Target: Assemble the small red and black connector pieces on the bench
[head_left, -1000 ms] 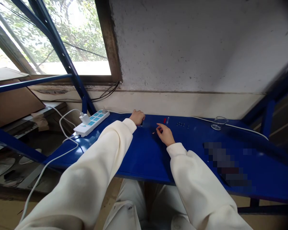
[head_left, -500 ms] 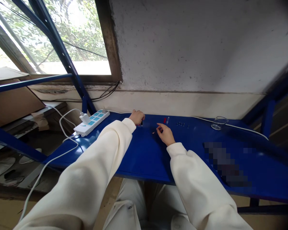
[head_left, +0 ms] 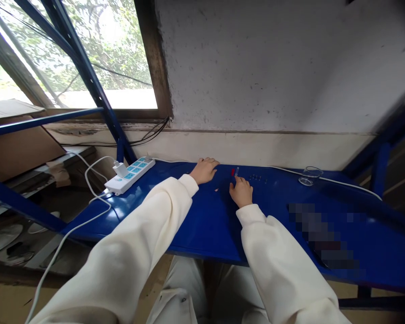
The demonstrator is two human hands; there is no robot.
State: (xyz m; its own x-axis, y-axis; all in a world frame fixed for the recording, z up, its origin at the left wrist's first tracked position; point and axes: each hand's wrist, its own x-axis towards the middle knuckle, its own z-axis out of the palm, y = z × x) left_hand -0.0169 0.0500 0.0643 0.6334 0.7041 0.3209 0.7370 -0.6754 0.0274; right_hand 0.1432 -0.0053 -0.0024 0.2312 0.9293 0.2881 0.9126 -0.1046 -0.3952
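My left hand (head_left: 205,170) lies palm down on the blue metal table (head_left: 202,225), fingers stretched loosely toward the right, and I see nothing in it. My right hand (head_left: 241,192) is close beside it, fingers curled and pinched at a small clear tube (head_left: 236,171). A small red piece (head_left: 232,172) lies right next to the tube. A tiny orange bit (head_left: 216,190) rests on the table between my hands. A row of several small dark parts (head_left: 258,177) sits just right of my right hand.
A white power strip (head_left: 130,174) with a plugged-in charger and white cable lies at the table's left end. A small glass dish (head_left: 308,176) stands far right beside a thin white wire. The wall runs close behind; blue frame bars stand left and right.
Both hands moved right and toward the wall. My left hand left its spot and flattened out; the small dark item it pinched no longer shows. My right hand reached the clear tube.
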